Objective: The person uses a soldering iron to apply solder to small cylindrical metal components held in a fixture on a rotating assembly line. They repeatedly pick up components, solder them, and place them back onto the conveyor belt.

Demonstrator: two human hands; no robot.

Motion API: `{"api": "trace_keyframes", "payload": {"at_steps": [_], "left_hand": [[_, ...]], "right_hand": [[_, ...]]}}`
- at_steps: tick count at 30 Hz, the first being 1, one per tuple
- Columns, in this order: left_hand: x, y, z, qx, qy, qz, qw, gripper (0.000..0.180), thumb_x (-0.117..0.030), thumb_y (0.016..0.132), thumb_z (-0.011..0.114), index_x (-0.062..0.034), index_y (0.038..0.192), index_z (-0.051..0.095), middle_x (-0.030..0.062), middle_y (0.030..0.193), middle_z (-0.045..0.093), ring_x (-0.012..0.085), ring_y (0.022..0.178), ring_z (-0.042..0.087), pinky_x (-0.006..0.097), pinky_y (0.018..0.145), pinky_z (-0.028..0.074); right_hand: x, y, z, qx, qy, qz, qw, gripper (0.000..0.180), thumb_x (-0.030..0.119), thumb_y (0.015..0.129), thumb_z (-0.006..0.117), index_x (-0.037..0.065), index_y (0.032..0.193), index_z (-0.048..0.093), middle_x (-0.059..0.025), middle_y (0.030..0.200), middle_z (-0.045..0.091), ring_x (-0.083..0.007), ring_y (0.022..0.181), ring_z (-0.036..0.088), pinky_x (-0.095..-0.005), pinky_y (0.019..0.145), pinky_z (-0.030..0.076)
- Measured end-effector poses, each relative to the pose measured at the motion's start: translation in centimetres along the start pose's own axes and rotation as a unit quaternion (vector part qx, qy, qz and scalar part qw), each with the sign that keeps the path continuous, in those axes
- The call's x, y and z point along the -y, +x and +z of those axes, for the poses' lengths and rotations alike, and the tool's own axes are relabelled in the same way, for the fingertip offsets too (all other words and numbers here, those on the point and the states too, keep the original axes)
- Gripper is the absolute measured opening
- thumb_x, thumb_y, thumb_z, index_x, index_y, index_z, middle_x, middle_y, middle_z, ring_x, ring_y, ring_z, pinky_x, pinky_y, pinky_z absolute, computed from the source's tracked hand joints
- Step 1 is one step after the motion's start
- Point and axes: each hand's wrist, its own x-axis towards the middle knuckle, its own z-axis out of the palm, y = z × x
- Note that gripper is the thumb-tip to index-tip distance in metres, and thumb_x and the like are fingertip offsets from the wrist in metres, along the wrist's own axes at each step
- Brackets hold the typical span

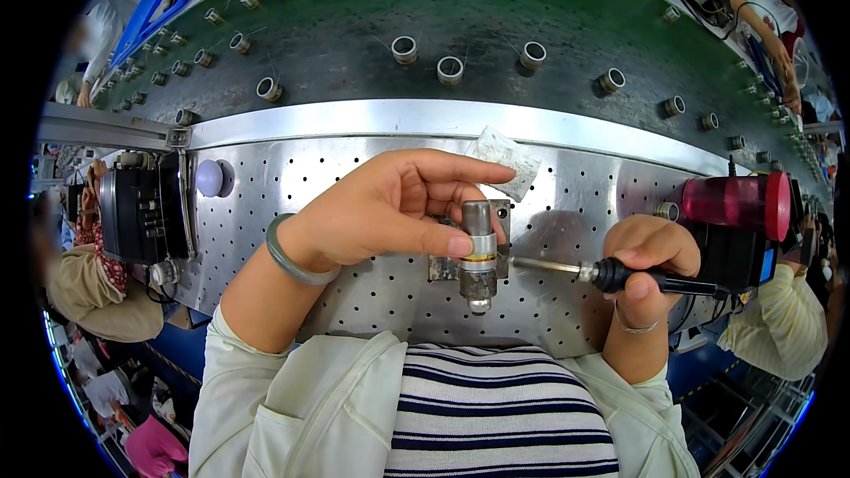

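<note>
At the middle of the perforated metal bench, a small silver ring (479,258) with a thin orange band sits around an upright metal post (475,215) on a steel fixture (444,266). My left hand (398,208) reaches in from the left and pinches the ring, thumb in front, some fingertips hidden behind the post. The index finger sticks out to the right above it. In my right hand (653,264) is a soldering iron (611,274) with a black handle, its fingers wrapped round the grip. The iron's metal tip points left and ends close beside the ring; contact cannot be made out.
Past the bench's raised edge runs a green conveyor belt (354,35) carrying several similar rings. A whitish cloth pad (511,162) lies behind my left hand. A pink cylinder (730,205) stands at right, a lilac ball (210,178) and black device (142,212) at left. Other people sit on both sides.
</note>
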Motion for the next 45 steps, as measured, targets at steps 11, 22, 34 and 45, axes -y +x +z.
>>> {"api": "trace_keyframes", "payload": {"at_steps": [11,22,34,45], "left_hand": [[0.10,-0.06,0.00,0.002,-0.015,0.002,1.000,0.069,0.001,0.075,0.071,0.0070,0.136,0.040,0.0195,0.102,0.064,0.0207,0.097,0.063,0.026,0.082,0.052],[-0.02,0.05,-0.07,0.002,-0.010,-0.008,1.000,0.071,0.001,0.074,0.072,0.0064,0.137,0.038,0.0195,0.101,0.064,0.0172,0.092,0.063,0.023,0.079,0.052],[0.05,0.00,-0.02,-0.007,-0.028,-0.014,1.000,0.073,0.001,0.073,0.072,0.0067,0.137,0.037,0.0185,0.100,0.064,0.0162,0.088,0.064,0.024,0.077,0.053],[-0.16,-0.15,0.45,-0.011,-0.019,-0.007,1.000,0.077,0.008,0.072,0.069,0.0054,0.140,0.032,0.0189,0.102,0.063,0.0185,0.095,0.062,0.022,0.075,0.052]], "right_hand": [[0.13,0.13,0.35,-0.016,-0.004,0.011,1.000,0.018,0.003,0.074,0.073,-0.005,0.083,0.060,-0.0118,0.065,0.060,-0.0158,0.050,0.056,-0.0241,0.047,0.043],[-0.07,-0.22,0.21,0.006,-0.014,0.049,0.999,0.018,0.003,0.069,0.076,-0.004,0.080,0.063,-0.0122,0.067,0.062,-0.0173,0.053,0.057,-0.0253,0.050,0.042],[-0.10,-0.22,0.44,-0.005,-0.014,0.040,0.999,0.020,0.004,0.070,0.076,-0.004,0.083,0.063,-0.0123,0.070,0.063,-0.0171,0.056,0.058,-0.0244,0.052,0.043],[-0.09,-0.09,0.04,0.006,-0.029,0.024,0.999,0.018,0.001,0.068,0.074,-0.005,0.079,0.061,-0.0118,0.066,0.061,-0.0168,0.052,0.055,-0.0247,0.048,0.041]]}}
